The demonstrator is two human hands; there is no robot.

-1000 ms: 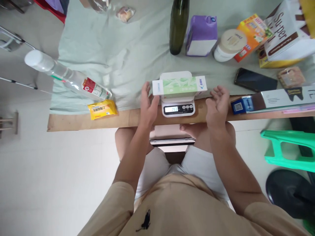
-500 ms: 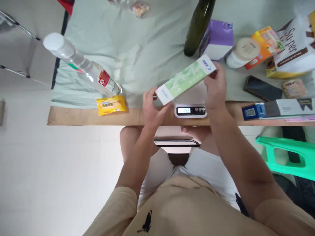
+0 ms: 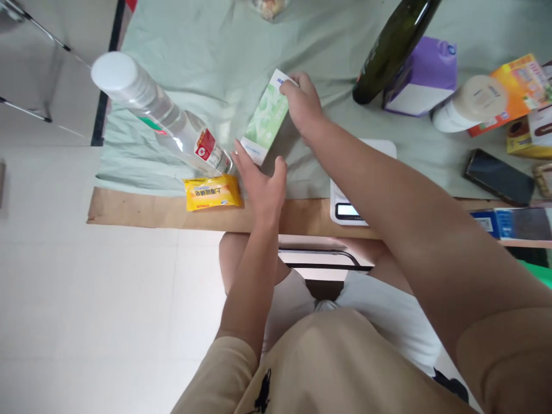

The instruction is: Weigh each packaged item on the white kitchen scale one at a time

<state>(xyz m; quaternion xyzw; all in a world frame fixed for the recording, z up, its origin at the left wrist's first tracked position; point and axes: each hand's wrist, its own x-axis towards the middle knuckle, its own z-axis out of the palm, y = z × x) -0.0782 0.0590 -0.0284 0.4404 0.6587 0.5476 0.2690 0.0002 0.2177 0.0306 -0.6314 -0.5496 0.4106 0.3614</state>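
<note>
Clear bottle (image 3: 172, 123) and yellow packet (image 3: 212, 192) crowd the green box (image 3: 265, 118), its long axis slanting away; right hand (image 3: 304, 103) fingers pinch its far end, left hand (image 3: 261, 184) spread at the near end

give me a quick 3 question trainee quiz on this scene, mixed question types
1. True or false: the green and white box lies on the kitchen scale.
2. Which hand grips the far end of the box? A) left hand B) right hand
3. Fill in: the yellow packet lies beside the base of the clear ____.

Key
1. False: it is on the cloth, left of the scale.
2. B
3. bottle
</note>
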